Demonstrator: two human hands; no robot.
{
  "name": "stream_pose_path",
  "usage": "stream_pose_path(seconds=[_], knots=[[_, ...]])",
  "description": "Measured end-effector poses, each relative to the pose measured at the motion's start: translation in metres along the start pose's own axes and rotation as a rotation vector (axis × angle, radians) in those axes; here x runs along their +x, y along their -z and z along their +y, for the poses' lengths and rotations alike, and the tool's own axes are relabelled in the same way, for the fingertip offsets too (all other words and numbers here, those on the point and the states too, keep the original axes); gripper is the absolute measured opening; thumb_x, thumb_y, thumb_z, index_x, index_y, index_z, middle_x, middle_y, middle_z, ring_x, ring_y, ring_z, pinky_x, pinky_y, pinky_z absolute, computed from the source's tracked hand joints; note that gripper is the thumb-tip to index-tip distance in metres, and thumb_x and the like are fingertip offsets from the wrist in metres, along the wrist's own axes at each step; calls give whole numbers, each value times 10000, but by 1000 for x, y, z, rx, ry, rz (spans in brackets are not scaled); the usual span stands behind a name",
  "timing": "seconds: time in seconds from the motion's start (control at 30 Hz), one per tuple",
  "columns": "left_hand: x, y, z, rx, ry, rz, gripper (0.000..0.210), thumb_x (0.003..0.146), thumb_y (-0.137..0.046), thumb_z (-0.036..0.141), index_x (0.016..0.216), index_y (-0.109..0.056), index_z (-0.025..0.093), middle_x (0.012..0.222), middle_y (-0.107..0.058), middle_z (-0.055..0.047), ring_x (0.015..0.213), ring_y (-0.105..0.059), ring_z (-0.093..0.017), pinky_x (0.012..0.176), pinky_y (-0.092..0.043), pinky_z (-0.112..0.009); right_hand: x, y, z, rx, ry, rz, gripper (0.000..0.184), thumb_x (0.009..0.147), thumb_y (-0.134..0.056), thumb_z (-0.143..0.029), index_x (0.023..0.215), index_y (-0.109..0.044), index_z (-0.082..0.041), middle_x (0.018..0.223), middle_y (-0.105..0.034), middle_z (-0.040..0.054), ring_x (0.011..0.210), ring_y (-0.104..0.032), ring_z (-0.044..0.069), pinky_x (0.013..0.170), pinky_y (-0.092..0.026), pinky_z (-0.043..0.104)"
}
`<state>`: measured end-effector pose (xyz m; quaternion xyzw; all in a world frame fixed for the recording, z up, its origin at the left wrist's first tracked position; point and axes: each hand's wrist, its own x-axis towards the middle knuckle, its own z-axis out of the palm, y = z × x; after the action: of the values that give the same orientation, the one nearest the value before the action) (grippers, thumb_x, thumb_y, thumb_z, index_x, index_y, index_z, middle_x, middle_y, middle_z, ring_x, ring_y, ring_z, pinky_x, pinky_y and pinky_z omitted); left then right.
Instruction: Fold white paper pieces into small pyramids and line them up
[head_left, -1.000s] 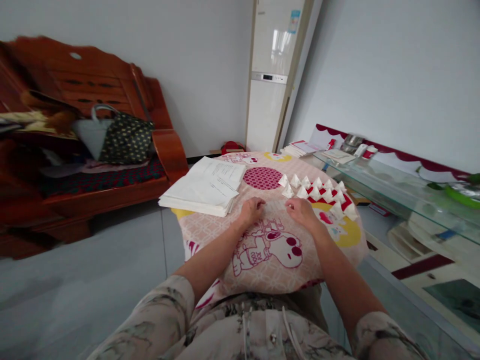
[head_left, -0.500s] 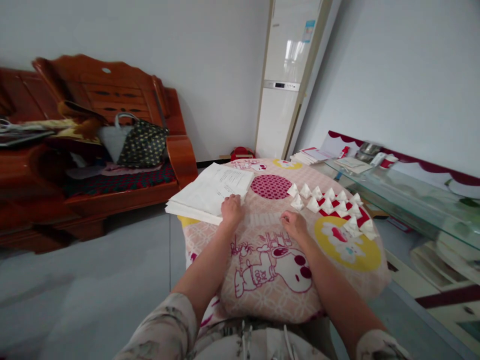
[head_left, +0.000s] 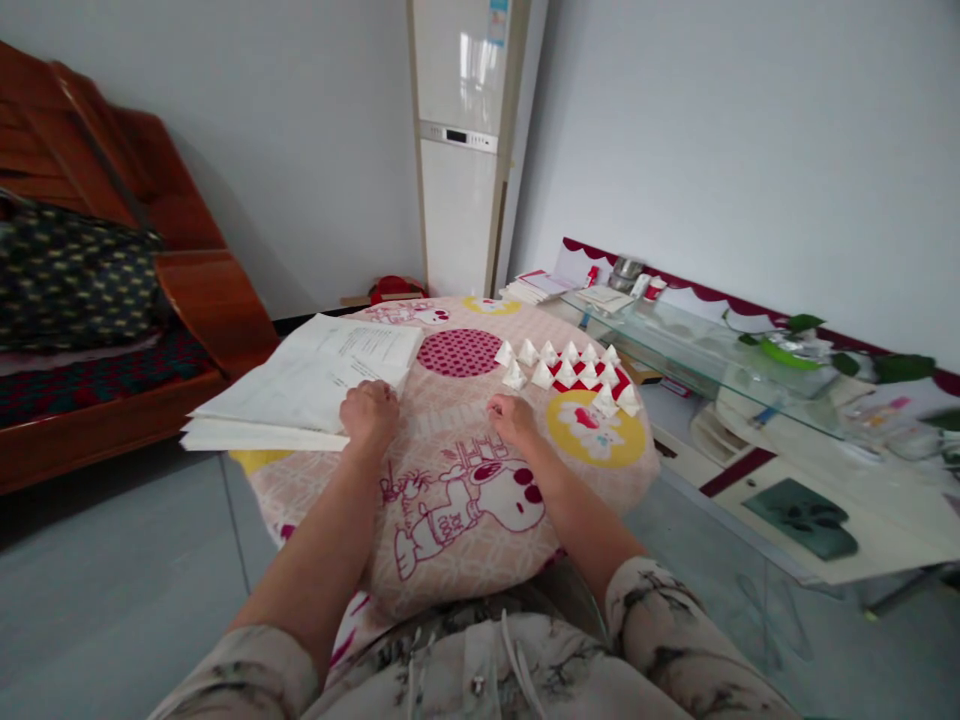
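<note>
My left hand (head_left: pixel 370 415) rests, fingers curled in, at the near right corner of a stack of white paper sheets (head_left: pixel 300 385). Some printed lines show on the top sheet. To its right my right hand (head_left: pixel 513 418) lies on the patterned tablecloth (head_left: pixel 465 490) with its fingers curled, and nothing shows in it. A pale striped strip (head_left: pixel 448 420), seemingly part of the cloth's print, lies between the hands. Beyond my right hand stand several small white folded paper pyramids (head_left: pixel 568 373) in rows. The undersides of both hands are hidden.
A glass-topped stand (head_left: pixel 690 350) with cups, papers and a plant runs along the right wall. A tall white air conditioner (head_left: pixel 459 210) stands in the corner. At left is a wooden sofa (head_left: pixel 214 310) with a dark patterned bag (head_left: pixel 75 275).
The view has turned to the right, so the table and hands appear further left and more of the glass stand shows. Both hands keep their places on the table.
</note>
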<state>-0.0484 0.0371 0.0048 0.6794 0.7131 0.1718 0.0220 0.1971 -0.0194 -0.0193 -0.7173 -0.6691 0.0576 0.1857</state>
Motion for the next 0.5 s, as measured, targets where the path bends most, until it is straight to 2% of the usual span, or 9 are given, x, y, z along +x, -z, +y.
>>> stream_pose_path(seconds=[0.17, 0.5], knots=[[-3, 5, 6, 44, 63, 8, 404, 1017, -364, 275, 1175, -698, 113, 1211, -692, -186, 1100, -651, -294, 817, -478, -330, 0, 1, -2, -10, -21, -2, 241, 933, -543, -202, 1016, -769, -220, 1001, -789, 63, 911, -684, 197, 742, -427, 261], [-4, 5, 4, -13, 96, 28, 420, 990, -379, 242, 1201, -716, 108, 1203, -711, -194, 1069, -677, -315, 801, -486, -354, 2, -5, 1, 11, -5, 39, 232, 919, -542, -209, 976, -767, -222, 948, -781, 59, 851, -664, 188, 711, -412, 260]])
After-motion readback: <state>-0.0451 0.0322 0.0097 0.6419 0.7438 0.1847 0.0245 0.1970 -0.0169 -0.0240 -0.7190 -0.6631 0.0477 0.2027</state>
